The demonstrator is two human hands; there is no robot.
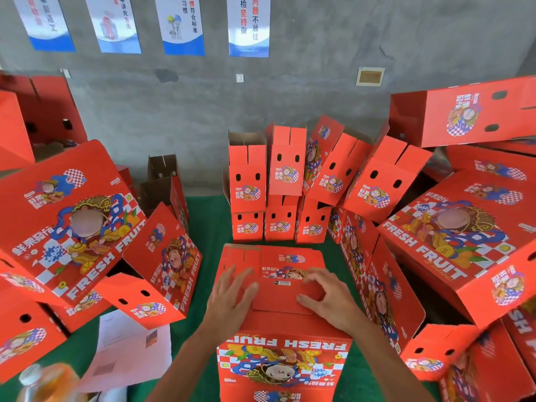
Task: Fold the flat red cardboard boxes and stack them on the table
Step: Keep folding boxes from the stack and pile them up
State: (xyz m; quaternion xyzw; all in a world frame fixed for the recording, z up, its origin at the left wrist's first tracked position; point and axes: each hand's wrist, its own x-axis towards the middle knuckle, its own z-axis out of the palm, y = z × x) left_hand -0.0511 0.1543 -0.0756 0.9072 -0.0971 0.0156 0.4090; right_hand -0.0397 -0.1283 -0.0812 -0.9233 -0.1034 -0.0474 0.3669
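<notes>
While left hand (232, 297) presses flat on box (278, 323) top, fingers straight, right hand (324, 297) curls, pinching flap (285, 300) edge.

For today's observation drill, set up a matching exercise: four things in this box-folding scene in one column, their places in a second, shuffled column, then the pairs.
Things:
1. left hand
2. sheet of paper
3. posters
4. bottle

Places:
A. on the grey wall
B. bottom-left corner of the view
C. flat on the box being folded
D. lying on the green table, left of the arms

Pairs: 1-C, 2-D, 3-A, 4-B
</notes>
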